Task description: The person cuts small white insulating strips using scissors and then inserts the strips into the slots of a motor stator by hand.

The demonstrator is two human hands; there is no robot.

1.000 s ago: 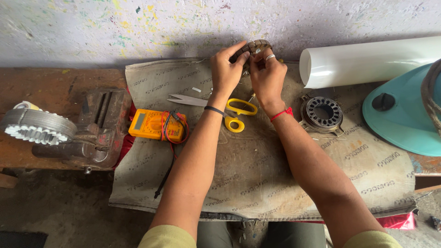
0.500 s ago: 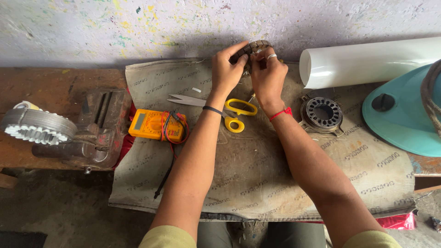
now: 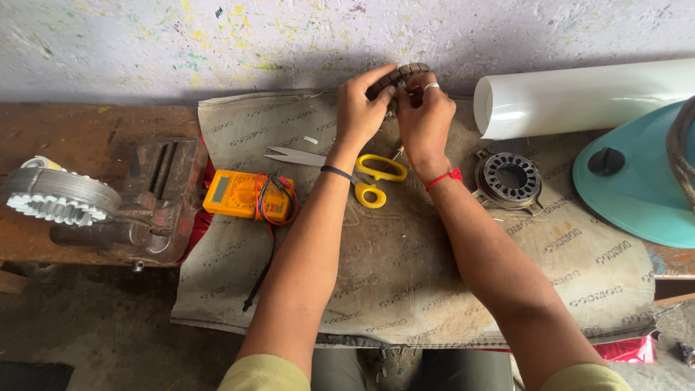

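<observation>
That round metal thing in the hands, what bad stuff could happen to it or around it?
The round ribbed metal part is held up off the bench by the fingertips of the left hand and the right hand, so it might slip and drop. The yellow-handled scissors lie just under the wrists, blades exposed, and could nick an arm. The white roll lies close by and might get bumped.

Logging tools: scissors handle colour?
Yellow handles on the scissors, lying below the left hand; head view.
</observation>
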